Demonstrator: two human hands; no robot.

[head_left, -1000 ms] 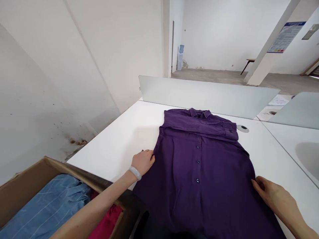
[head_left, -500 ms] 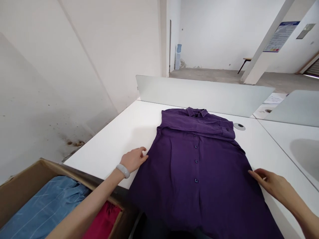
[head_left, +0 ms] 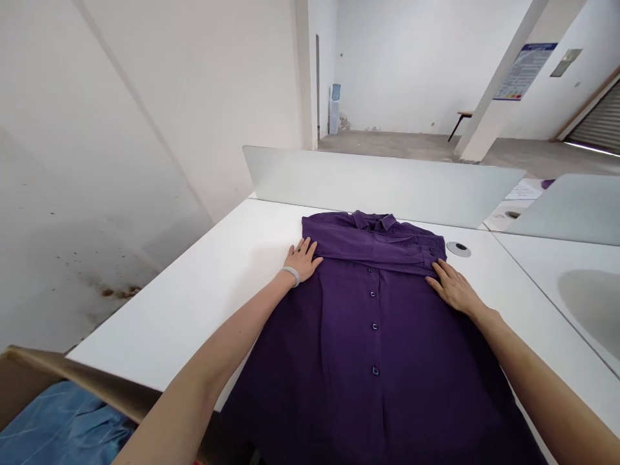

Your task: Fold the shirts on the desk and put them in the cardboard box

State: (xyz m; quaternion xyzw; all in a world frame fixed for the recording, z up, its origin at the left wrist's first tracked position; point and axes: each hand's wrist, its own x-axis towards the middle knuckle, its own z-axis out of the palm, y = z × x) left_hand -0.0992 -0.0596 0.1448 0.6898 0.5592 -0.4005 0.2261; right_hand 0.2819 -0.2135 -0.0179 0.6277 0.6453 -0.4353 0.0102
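A dark purple button-front shirt (head_left: pixel 349 336) lies flat on the white table (head_left: pixel 169 329), its collar (head_left: pixel 372 222) at the far end. Its upper part is folded into a band across the chest. My left hand (head_left: pixel 303 260) rests flat, fingers spread, on the shirt's upper left edge, just below the band. A pale bangle (head_left: pixel 290 276) circles that wrist. My right hand (head_left: pixel 453 287) lies flat on the right side, its fingertips at the band's lower edge. Neither hand grips the cloth.
A cardboard box (head_left: pixel 72 384) at the lower left holds blue cloth (head_left: pixel 62 429). A frosted panel (head_left: pixel 378 184) stands along the table's far edge. A round grommet (head_left: pixel 458 249) sits beyond the shirt. A basin-like hollow (head_left: pixel 591 310) shows at the right.
Both hands have slid up the shirt toward the collar and now lie flat on it. The view has shifted forward, leaving less of the box in sight.
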